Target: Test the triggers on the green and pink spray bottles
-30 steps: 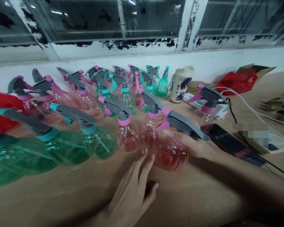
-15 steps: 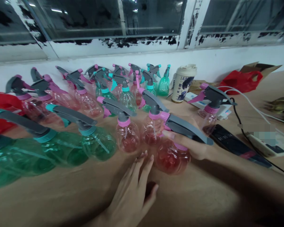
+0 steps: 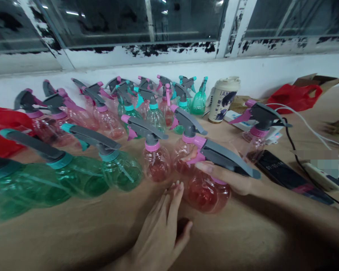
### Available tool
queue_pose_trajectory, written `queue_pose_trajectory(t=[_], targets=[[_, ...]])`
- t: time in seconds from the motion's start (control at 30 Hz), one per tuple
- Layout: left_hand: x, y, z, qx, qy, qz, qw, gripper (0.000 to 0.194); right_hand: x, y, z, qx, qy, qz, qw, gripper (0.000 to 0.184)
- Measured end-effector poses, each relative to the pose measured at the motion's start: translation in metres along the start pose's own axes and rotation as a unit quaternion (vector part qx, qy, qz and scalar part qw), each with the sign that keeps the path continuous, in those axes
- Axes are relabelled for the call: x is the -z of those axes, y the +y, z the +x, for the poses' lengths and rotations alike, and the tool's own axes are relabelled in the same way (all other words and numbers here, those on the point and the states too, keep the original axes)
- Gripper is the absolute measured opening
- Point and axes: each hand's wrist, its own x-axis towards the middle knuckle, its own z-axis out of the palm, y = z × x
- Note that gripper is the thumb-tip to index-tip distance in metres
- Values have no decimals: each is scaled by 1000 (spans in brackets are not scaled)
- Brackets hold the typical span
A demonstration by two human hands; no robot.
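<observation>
My right hand (image 3: pixel 233 178) is wrapped around the neck of a pink spray bottle (image 3: pixel 207 194) with a grey and pink trigger head, at the end of the front row. The bottle leans a little, its spout pointing up and left. Part of my fingers is hidden behind the trigger. With fingers stretched out, my left hand (image 3: pixel 159 229) rests low over the table just left of that bottle, holding nothing. Two more pink spray bottles stand close by, one beside the held bottle (image 3: pixel 157 163) and one behind it (image 3: pixel 183 146). Several green spray bottles (image 3: pixel 121 171) continue the row leftward.
More pink and green spray bottles (image 3: pixel 110 122) crowd along the wall. A paper coffee cup (image 3: pixel 223 99), a lone pink spray bottle (image 3: pixel 254 143), a phone (image 3: pixel 288 178), cables and a red plastic bag (image 3: pixel 293 98) lie to the right. Another red bag (image 3: pixel 8 130) is at the left.
The held pink bottle has shifted slightly right and toward me, partly with the camera's own movement. My left hand stays in nearly the same place, its first fingers now closer together.
</observation>
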Motion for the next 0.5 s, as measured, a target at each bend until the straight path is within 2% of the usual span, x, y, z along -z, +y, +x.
queue_pose_trajectory(t=[0.1, 0.23, 0.4, 0.5], targets=[[1, 1, 0, 1, 1, -10, 1000, 66, -2, 3, 1, -9, 4, 20, 1000, 10], [0, 2, 0, 4, -5, -20, 1000, 67, -3, 4, 1, 14, 1, 18, 1000, 11], [2, 3, 2, -4, -30, -9, 1000, 66, -5, 5, -1, -14, 25, 9, 1000, 9], [1, 3, 0, -10, -45, 7, 999, 65, -6, 6, -3, 18, 40, -2, 999, 10]])
